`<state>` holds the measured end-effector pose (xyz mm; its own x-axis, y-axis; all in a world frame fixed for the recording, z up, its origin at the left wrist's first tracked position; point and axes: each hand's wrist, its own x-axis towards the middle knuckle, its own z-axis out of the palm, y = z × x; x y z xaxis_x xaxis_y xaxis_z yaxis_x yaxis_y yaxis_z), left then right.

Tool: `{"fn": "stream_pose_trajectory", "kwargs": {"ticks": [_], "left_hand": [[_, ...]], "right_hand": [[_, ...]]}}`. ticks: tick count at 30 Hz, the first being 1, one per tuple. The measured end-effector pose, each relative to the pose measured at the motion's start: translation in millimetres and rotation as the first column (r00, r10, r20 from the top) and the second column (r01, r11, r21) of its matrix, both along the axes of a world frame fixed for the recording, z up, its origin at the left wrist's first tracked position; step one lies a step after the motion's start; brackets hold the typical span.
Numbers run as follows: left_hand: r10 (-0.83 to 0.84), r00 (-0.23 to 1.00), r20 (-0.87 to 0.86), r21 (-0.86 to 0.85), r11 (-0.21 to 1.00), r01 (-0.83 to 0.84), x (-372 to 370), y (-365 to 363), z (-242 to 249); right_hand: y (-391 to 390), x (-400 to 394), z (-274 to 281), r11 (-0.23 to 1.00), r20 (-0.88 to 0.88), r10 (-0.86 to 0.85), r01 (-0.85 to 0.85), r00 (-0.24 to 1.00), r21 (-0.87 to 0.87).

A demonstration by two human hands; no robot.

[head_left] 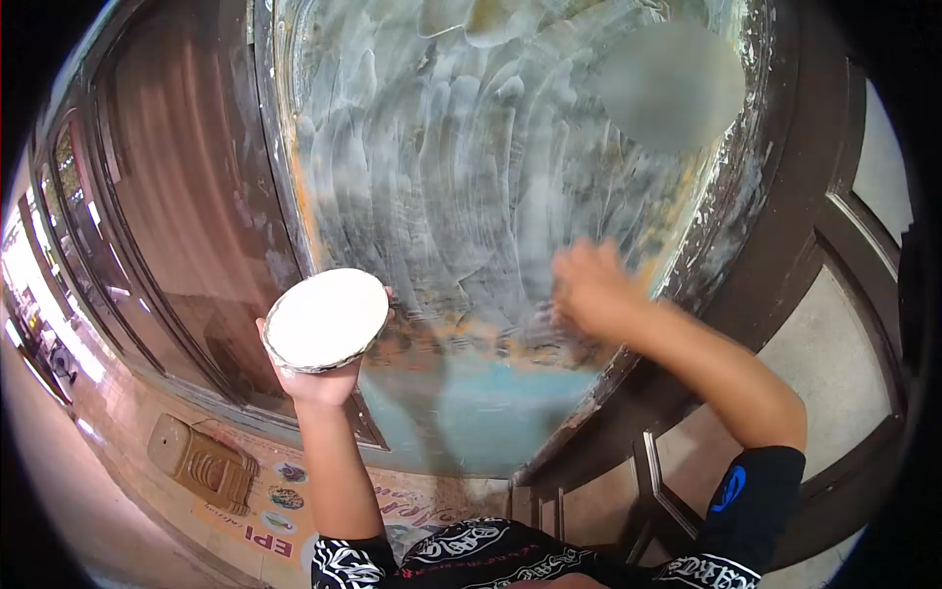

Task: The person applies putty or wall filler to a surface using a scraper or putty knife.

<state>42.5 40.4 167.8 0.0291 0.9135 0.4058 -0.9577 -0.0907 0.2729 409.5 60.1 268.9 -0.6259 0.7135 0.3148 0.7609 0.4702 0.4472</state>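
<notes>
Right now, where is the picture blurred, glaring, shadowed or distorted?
All in the head view: the right hand is blurred; the white disc in the left hand looks washed out; glare whitens the far left; a round patch on the smeared wall is blurred; a soft shadow falls on the teal strip; straight edges bow and corners go dark.

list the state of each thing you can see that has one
round white disc, held, tilted
left hand, holding the disc
right hand, blurred near the wall panel, grip unclear
wall panel, smeared with whitish streaks
brown plastic item, on the floor
printed banner, spread on the floor
</notes>
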Motion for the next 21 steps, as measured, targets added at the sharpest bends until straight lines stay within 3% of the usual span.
{"fn": "stream_pose_trajectory", "kwargs": {"ticks": [1,2,5,8,9,13,16,18,19,20,21], "left_hand": [[0.003,1.000,0.007,-0.006,1.000,-0.003,0,0,0],[0.000,1.000,0.002,-0.010,1.000,0.000,1,-1,-1],[-0.018,1.000,-0.011,0.042,0.999,0.019,3,-2,2],[-0.051,0.999,-0.015,0.049,0.997,0.052,3,-1,5],[-0.052,0.998,-0.034,0.079,0.995,0.055,4,0,8],[-0.020,1.000,-0.016,0.047,0.999,0.021,2,2,11],[-0.005,0.999,-0.043,0.046,0.999,0.007,-3,0,12],[0.004,0.999,-0.041,0.037,0.999,-0.003,-7,0,10],[0.010,0.999,-0.042,0.027,1.000,-0.009,-9,0,9],[0.013,0.999,-0.040,0.026,1.000,-0.012,-10,-1,8],[-0.015,0.999,-0.045,0.070,0.997,0.018,-10,-3,8]], "right_hand": [[4,10,-37,0.972,0.162,0.135,-0.099,0.977,-0.214],[10,19,-70,0.978,0.346,0.194,-0.154,0.918,-0.140],[30,21,-70,0.980,0.303,0.186,-0.200,0.935,0.016],[30,0,23,0.959,0.143,0.103,-0.136,0.984,0.249],[27,-13,59,0.926,0.057,0.009,-0.029,0.998,0.376],[8,-6,165,0.657,-0.149,0.263,-0.064,0.953,0.751],[-15,-14,154,0.688,-0.142,0.287,-0.100,0.947,0.719],[-25,-39,102,0.900,-0.007,0.006,-0.002,1.000,0.435],[-16,-36,58,0.941,0.050,0.149,-0.157,0.988,0.298],[-6,-35,13,0.976,0.090,0.190,-0.198,0.978,0.086],[3,-26,-42,0.981,0.238,0.170,-0.187,0.956,0.047]]}}
